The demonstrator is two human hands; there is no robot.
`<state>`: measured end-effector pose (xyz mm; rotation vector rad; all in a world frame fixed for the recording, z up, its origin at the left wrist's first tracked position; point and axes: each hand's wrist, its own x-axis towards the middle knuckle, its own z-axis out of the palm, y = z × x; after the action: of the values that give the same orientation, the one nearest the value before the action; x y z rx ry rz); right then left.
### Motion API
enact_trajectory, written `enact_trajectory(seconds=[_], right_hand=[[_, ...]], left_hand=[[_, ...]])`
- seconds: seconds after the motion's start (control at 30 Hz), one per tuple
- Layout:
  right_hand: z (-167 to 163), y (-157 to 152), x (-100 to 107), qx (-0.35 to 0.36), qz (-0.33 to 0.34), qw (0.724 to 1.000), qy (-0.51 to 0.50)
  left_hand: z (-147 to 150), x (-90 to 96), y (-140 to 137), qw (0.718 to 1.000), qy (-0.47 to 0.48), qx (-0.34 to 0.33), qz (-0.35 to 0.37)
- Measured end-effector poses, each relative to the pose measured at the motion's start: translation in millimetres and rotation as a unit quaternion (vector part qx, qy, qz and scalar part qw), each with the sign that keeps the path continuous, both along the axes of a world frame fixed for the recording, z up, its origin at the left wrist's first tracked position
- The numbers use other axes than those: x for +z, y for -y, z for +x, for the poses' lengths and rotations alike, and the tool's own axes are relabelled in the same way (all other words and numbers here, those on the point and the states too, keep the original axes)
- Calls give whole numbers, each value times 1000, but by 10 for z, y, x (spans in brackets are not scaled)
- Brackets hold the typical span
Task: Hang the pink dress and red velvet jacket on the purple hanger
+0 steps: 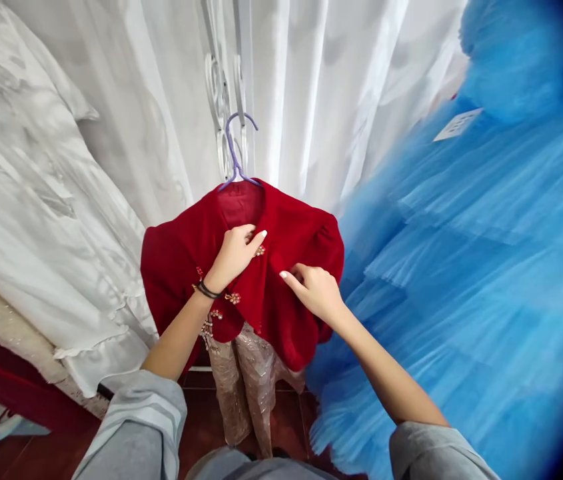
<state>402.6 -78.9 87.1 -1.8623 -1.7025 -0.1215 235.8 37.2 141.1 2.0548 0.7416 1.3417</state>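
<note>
A red velvet jacket (286, 227) with beaded ornaments along its front hangs from a purple hanger (234, 157). My left hand (238, 250) lies on the front opening below the neckline, its fingers curled at the jacket's edge and its thumb stretched out. On the other side of the front, my right hand (314, 290) has its fingers bent into the cloth near the sleeve, the thumb pointing inward. Both sets of fingertips are partly hidden. Below the jacket hem hangs a shiny, pale beige garment (248, 380).
White garments (51, 200) hang close on the left, before a white curtain (301, 80). A wide blue tulle dress (471, 287) with a white tag (458, 125) fills the right side. White hooked supports (222, 100) stand behind the hanger. The floor (288, 420) has dark red tiles.
</note>
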Motion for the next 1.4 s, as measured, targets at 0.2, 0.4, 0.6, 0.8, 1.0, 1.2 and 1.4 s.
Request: enact_trajectory(seconds=[0.2, 0.4, 0.6, 0.8, 1.0, 1.2, 1.4], right_hand=[[99, -310, 536, 60, 279, 958, 9], [122, -1007, 928, 179, 224, 958, 16], [129, -1037, 998, 127, 180, 975, 5], [-228, -516, 186, 48, 394, 917, 46], [-538, -636, -671, -35, 220, 973, 51], [-388, -525, -496, 38, 202, 969, -139], [-897, -220, -201, 283, 227, 835, -414]], left_hand=[[-540, 332, -182, 943, -4, 223, 248], [-695, 423, -604, 962, -122, 139, 201], [-758, 456, -696, 963, -171, 143, 154], [-773, 115, -255, 895, -180, 177, 368], [-656, 36, -187, 780, -420, 77, 458], [-641, 231, -255, 781, -433, 86, 443], [-383, 248, -265, 887, -266, 107, 362]])
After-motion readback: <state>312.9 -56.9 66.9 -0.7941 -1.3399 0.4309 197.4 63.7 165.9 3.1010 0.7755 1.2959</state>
